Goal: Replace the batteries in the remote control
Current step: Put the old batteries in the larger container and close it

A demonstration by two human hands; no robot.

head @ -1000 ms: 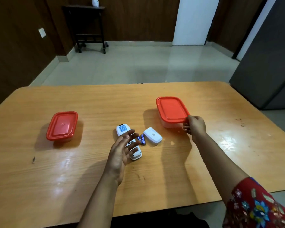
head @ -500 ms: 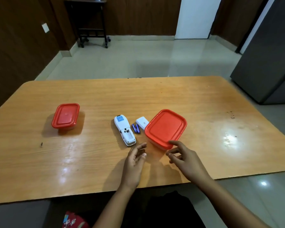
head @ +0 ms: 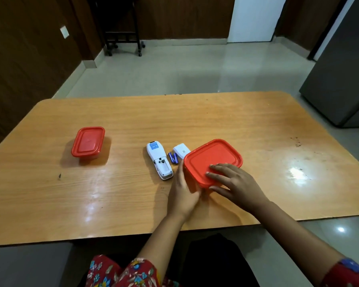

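Observation:
A white remote control point(head: 159, 160) lies face down on the wooden table point(head: 133, 125), its battery bay open and empty. Two blue batteries point(head: 173, 158) lie just right of it, beside the white battery cover point(head: 181, 150). A red-lidded container point(head: 212, 161) stands right of these. My left hand point(head: 183, 190) grips its near left side, and my right hand point(head: 234, 183) lies flat on the lid's near corner, fingers spread, with the thumb on the near wall.
A second, smaller red-lidded container point(head: 88, 143) stands at the table's left. Beyond the table are a tiled floor, a dark wheeled stand point(head: 122, 27) by the far wall and a grey cabinet point(head: 344, 75) at the right.
The red-lidded container came from the far right towards me, next to the batteries. Both hands, apart from it half a second ago, have closed onto it.

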